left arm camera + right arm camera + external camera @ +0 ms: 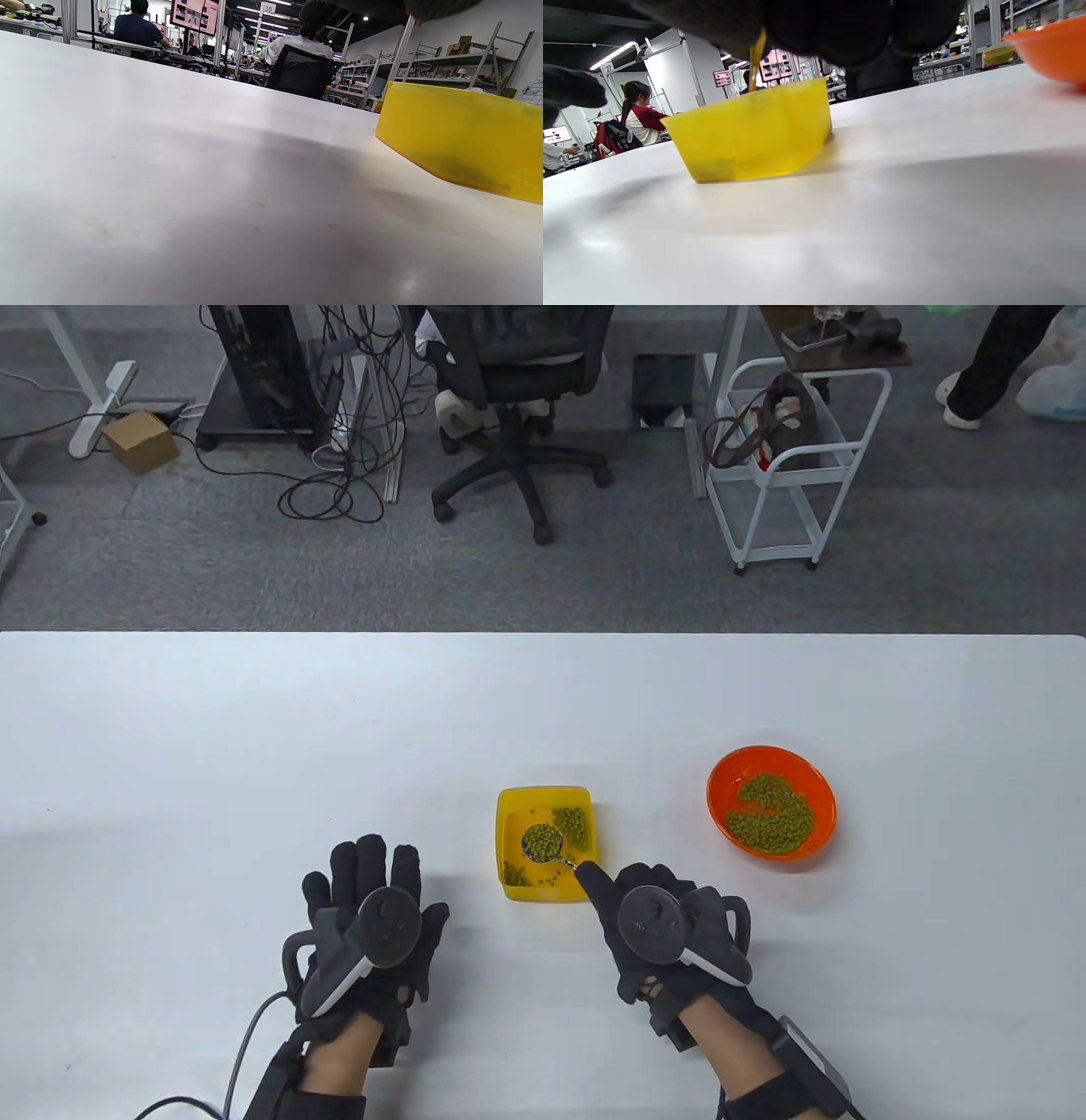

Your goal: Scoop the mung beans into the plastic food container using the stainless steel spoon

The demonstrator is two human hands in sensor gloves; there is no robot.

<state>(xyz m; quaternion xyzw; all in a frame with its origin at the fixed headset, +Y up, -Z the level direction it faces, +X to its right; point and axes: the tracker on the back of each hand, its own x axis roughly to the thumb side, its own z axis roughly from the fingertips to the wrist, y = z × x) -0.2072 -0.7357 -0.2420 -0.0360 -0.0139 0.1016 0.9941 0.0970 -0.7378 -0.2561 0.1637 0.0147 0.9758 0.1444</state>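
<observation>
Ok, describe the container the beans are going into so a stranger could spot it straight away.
On the white table, look just ahead of the right hand. There sits the yellow plastic container, square-sided, with a loaded spoon over it. Its neighbour to the right, the orange bowl, is round and holds far more mung beans.
</observation>
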